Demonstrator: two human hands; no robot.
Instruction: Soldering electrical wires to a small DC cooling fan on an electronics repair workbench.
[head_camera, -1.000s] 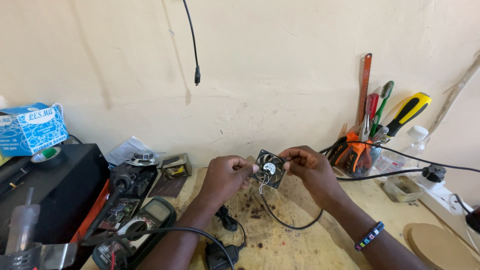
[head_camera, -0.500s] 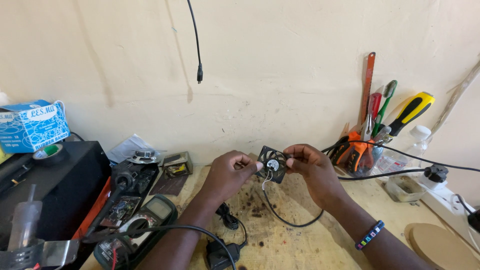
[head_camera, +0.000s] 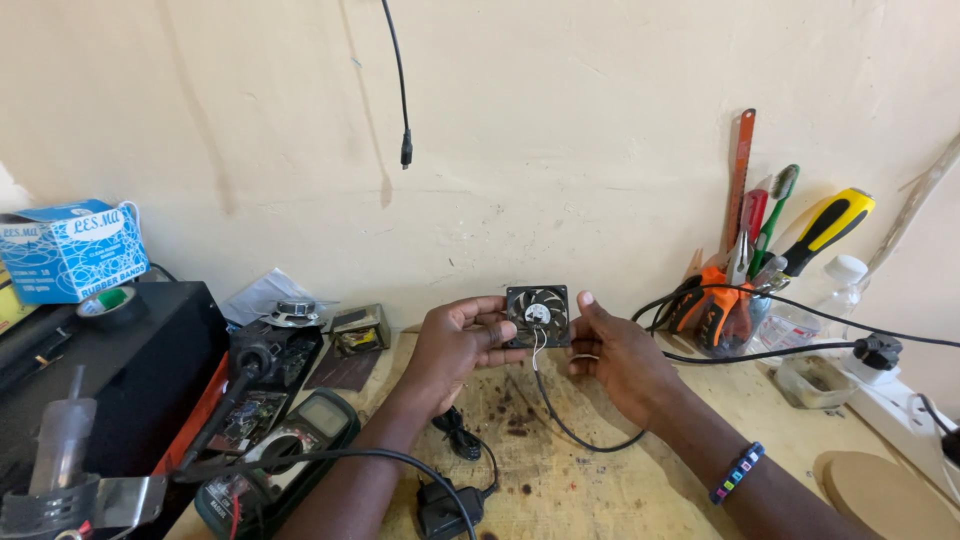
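A small black fan (head_camera: 538, 315) is held up above the bench (head_camera: 600, 480), square frame facing us, blades and pale hub showing. The left hand (head_camera: 462, 345) pinches its left edge, fingers closed on the frame. The right hand (head_camera: 612, 358) steadies the right edge, thumb up along the frame and palm half open beneath it. A thin lead (head_camera: 560, 415) hangs from the fan's lower edge and loops down onto the wood between the wrists.

Below the left forearm lie a black adapter (head_camera: 445, 505) and its cord. Further left sit a multimeter (head_camera: 300, 440), a soldering iron stand (head_camera: 262, 355) and a black box (head_camera: 120, 370) with a roll of tape (head_camera: 108, 303) on top; a blue carton (head_camera: 70, 250) stands behind. On the right, a holder (head_camera: 725, 315) bristles with pliers and screwdrivers against the wall. A cable (head_camera: 403, 100) dangles down the wall above the fan. A beaded bracelet (head_camera: 738, 472) circles the right wrist.
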